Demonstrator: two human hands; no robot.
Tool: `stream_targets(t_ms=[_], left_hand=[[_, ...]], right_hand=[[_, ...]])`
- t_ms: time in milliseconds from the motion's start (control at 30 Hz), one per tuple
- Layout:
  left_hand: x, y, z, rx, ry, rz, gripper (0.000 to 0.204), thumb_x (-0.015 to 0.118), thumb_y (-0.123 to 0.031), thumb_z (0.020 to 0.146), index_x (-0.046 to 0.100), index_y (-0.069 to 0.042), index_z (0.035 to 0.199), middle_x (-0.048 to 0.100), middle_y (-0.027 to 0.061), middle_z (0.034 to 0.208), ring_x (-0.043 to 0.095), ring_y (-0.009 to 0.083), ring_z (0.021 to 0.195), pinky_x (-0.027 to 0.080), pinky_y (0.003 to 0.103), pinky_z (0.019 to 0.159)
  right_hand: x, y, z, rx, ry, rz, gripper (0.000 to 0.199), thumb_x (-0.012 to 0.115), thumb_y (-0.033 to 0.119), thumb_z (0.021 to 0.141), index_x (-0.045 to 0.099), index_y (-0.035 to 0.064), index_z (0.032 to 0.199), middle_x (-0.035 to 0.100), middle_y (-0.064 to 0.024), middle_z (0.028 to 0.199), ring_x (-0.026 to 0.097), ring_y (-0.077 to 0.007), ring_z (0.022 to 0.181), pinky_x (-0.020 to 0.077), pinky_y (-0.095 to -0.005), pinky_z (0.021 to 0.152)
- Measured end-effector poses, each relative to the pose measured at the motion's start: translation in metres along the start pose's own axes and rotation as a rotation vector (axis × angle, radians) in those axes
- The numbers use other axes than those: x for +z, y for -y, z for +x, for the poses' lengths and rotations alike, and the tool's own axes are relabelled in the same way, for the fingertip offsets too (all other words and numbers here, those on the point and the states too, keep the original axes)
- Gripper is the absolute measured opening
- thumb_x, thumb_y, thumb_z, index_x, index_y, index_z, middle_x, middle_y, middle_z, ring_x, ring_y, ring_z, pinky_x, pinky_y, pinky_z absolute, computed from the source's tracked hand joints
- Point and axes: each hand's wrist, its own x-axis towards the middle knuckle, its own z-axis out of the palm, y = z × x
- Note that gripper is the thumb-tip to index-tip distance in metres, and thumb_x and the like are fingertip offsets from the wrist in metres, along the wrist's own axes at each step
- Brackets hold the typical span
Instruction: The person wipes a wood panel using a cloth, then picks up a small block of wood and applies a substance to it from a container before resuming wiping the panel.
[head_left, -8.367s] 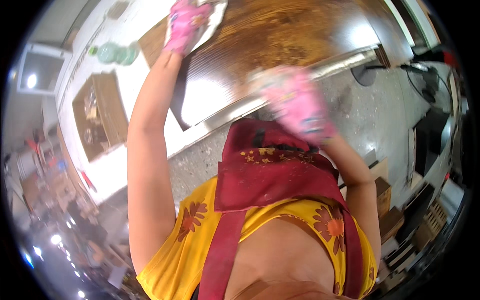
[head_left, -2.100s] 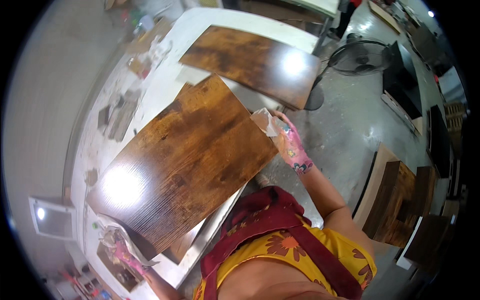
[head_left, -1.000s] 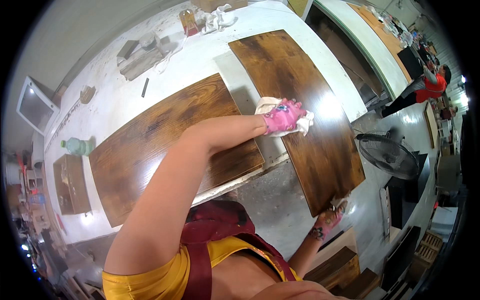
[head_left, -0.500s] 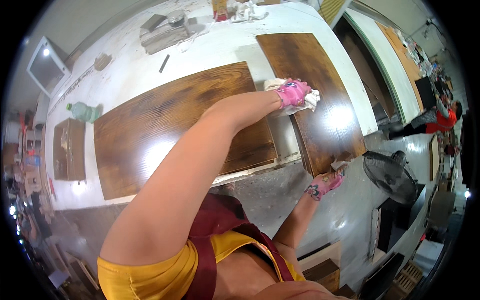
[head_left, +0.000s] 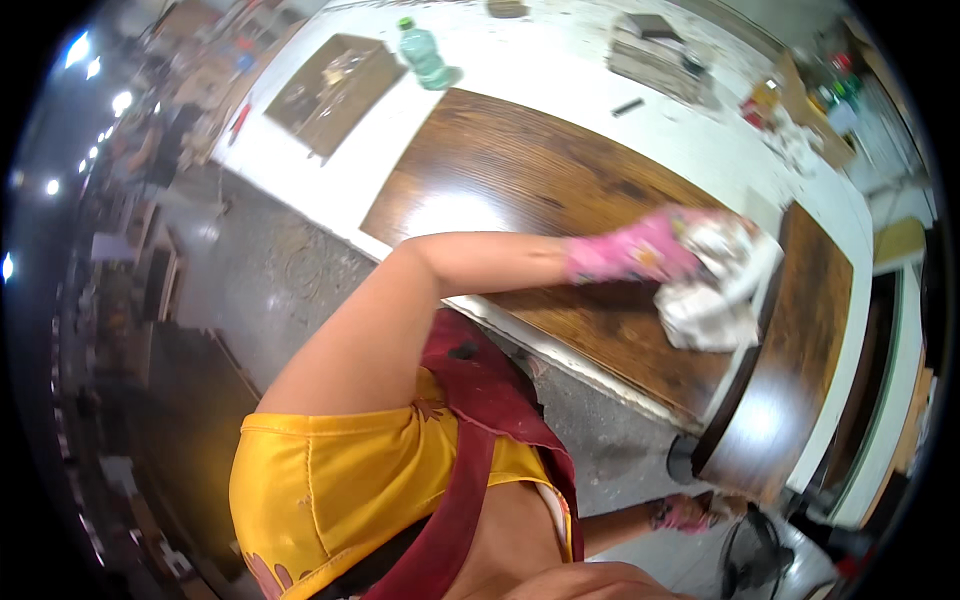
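My left hand, in a pink flowered glove, grips a bunched white cloth at the right end of a large dark-brown wood-grain board. The cloth overlaps the board's end and reaches toward the gap beside it. A second, narrower brown board lies to the right, raised a little higher. Low at the right, past that board's near end, is my right hand, also in a pink glove. Its fingers are small and blurred, and a pale patch shows at them.
Both boards lie on a white worktable. A green-capped bottle and an open cardboard box stand at the far left. Farther back are a dusty block stack and crumpled white rags. A black fan stands near my right hand.
The view has swung to the left. My left hand has gone with the cloth from the narrow board's edge onto the large board's right end. My right hand has come away from the narrow board's near corner.
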Motion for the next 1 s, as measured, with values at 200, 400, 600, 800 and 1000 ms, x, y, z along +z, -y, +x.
stream_targets(t_ms=[200, 400, 600, 800, 1000], left_hand=[[-0.159, -0.136, -0.191, 0.263, -0.811, 0.416, 0.047, 0.054, -0.005, 0.090, 0.043, -0.001, 0.135, 0.056, 0.0111, 0.125, 0.058, 0.0172, 0.108, 0.051, 0.028, 0.090], [-0.311, -0.143, -0.337, 0.387, -0.991, 0.582, 0.055, 0.068, -0.008, 0.075, 0.052, -0.003, 0.128, 0.054, 0.0070, 0.130, 0.055, 0.0198, 0.112, 0.044, 0.033, 0.098], [-0.321, -0.135, -0.359, -0.044, -0.834, 1.493, 0.079, 0.073, -0.048, 0.073, 0.042, -0.017, 0.139, 0.044, 0.0136, 0.138, 0.035, 0.0313, 0.132, 0.026, 0.040, 0.112], [-0.294, -0.206, -0.390, 0.237, -0.744, 0.680, 0.090, 0.084, -0.025, 0.067, 0.037, -0.008, 0.141, 0.043, 0.0107, 0.139, 0.039, 0.0255, 0.130, 0.032, 0.036, 0.107], [-0.326, -0.237, -0.424, 0.278, -1.095, 0.713, 0.078, 0.082, -0.029, 0.064, 0.048, -0.005, 0.130, 0.051, 0.0120, 0.130, 0.049, 0.0250, 0.119, 0.040, 0.036, 0.100]], right_hand=[[0.052, 0.078, -0.031, 0.230, 0.198, 0.543, 0.043, 0.055, 0.019, 0.091, 0.048, 0.0037, 0.130, 0.053, -0.0144, 0.126, 0.054, -0.0278, 0.109, 0.0482, -0.0407, 0.089], [0.192, 0.181, -0.165, 0.400, 0.959, 0.983, 0.052, 0.064, 0.021, 0.084, 0.049, 0.0081, 0.132, 0.049, -0.0144, 0.132, 0.048, -0.0343, 0.114, 0.0462, -0.0390, 0.083], [0.295, 0.272, -0.374, 1.131, 1.282, 0.830, 0.046, 0.052, 0.012, 0.088, 0.044, 0.0036, 0.132, 0.038, -0.0188, 0.141, 0.040, -0.0405, 0.125, 0.0377, -0.0531, 0.100], [0.349, 0.338, -0.604, 1.398, 1.607, 0.432, 0.043, 0.056, 0.007, 0.089, 0.041, -0.0038, 0.128, 0.046, -0.0235, 0.130, 0.040, -0.0462, 0.125, 0.0345, -0.0595, 0.105], [0.349, 0.341, -0.704, 1.363, 1.740, 0.394, 0.042, 0.050, 0.015, 0.095, 0.041, 0.0015, 0.134, 0.049, -0.0164, 0.129, 0.054, -0.0311, 0.116, 0.0544, -0.0427, 0.085]])
